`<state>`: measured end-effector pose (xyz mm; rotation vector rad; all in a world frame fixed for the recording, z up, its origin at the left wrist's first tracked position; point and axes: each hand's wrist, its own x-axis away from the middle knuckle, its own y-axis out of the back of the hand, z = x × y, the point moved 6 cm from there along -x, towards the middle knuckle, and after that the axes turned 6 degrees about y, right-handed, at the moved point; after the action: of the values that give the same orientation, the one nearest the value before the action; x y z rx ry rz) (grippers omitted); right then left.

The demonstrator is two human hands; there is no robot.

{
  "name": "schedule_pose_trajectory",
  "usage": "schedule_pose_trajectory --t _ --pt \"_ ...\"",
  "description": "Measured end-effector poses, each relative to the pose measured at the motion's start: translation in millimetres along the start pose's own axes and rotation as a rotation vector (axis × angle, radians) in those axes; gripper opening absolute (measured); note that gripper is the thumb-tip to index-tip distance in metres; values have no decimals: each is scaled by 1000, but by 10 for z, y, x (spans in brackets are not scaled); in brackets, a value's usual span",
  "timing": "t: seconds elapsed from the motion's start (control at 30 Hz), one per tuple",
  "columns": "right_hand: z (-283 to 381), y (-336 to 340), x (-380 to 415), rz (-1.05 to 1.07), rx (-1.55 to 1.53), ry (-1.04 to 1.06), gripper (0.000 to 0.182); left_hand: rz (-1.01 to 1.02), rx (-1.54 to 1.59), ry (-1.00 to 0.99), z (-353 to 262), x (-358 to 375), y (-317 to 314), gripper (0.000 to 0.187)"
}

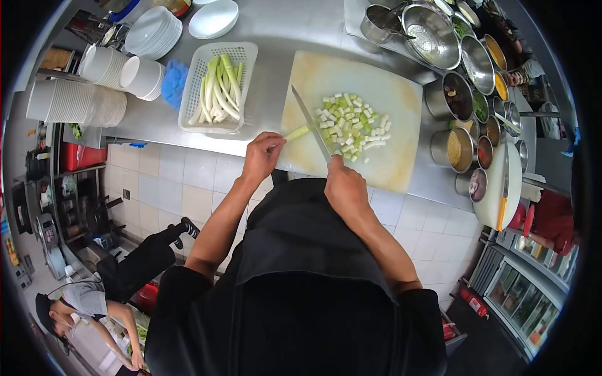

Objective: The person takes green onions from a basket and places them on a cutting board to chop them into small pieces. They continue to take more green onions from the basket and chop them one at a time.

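My right hand (347,185) is closed round the handle of a kitchen knife (308,119), whose blade points up and to the left over the cutting board (401,100). Just left of the blade lies a pale green scallion stalk (297,133), its near end pinched in the fingers of my left hand (264,152). Cut scallion pieces (352,122) are spread over the middle of the board, to the right of the knife. Whole trimmed scallions (219,91) lie in a white plastic basket (186,94) to the left of the board.
Metal pots and bowls (450,97) of ingredients line the counter's right side. Stacked white bowls (100,66) and a blue cloth or bag (175,84) sit at the left. A second knife (503,194) rests on a round board at far right. Another person (94,307) works at lower left.
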<state>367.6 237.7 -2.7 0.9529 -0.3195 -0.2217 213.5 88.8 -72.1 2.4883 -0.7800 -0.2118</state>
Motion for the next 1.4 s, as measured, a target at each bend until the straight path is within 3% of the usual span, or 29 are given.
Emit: schedule_pose_trajectory --t 0.27,0.33,0.43,0.53,0.77,0.87,0.93,1.2,1.3,1.4 --pt "13 -44 -30 28 28 -8 13 -29 -44 4 3 -9 -102 14" --pt "70 -5 0 10 -16 -14 13 -59 -107 -120 -51 -39 -116 13" --pt "70 -49 -16 -32 -62 -7 14 -57 -106 -90 -51 -45 -164 14" --pt "-18 -146 -98 27 78 -8 14 -81 -100 -94 -79 -40 -181 16" --pt "12 -153 -55 -34 -27 -10 10 -111 -146 -88 -164 -48 -298 19" --pt "-84 -246 -100 22 19 -51 12 -126 -142 -119 -162 -15 -277 24" --pt "-115 -233 -94 32 15 -71 16 -186 -98 -238 -215 0 -220 30" --pt "157 -8 27 -39 -30 31 11 -130 -123 -140 -63 34 -153 23" --pt "37 -226 -21 65 101 16 11 -157 -102 -142 -63 24 -197 21" --pt "63 -119 5 30 36 5 10 -156 -76 -81 -59 13 -219 20"
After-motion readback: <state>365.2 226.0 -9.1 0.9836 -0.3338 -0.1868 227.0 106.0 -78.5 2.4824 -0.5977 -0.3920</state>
